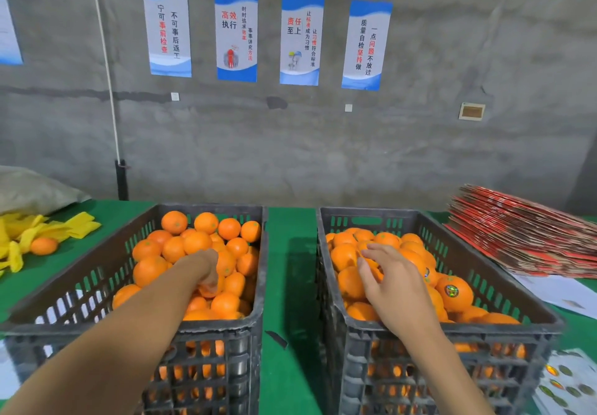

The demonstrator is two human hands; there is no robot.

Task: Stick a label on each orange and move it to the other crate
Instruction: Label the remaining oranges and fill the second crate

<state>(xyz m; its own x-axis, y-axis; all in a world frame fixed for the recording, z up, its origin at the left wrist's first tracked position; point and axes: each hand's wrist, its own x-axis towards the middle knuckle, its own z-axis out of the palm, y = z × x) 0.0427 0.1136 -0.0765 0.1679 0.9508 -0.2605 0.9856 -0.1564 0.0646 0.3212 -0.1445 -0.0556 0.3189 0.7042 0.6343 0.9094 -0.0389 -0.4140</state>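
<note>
Oranges fill two dark crates. Your left hand point(206, 269) reaches into the left crate point(97, 272), fingers curled on an orange point(210, 290); your right hand point(391, 280) hovers, fingers spread, over the right crate point(529, 298).

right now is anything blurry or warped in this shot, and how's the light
Head view: the right hand and the red stack are smeared by motion blur; the wide lens bows the posters and splays the crates outward; light is soft and even, with a faint shadow on the green table between the crates; no glare.
</note>
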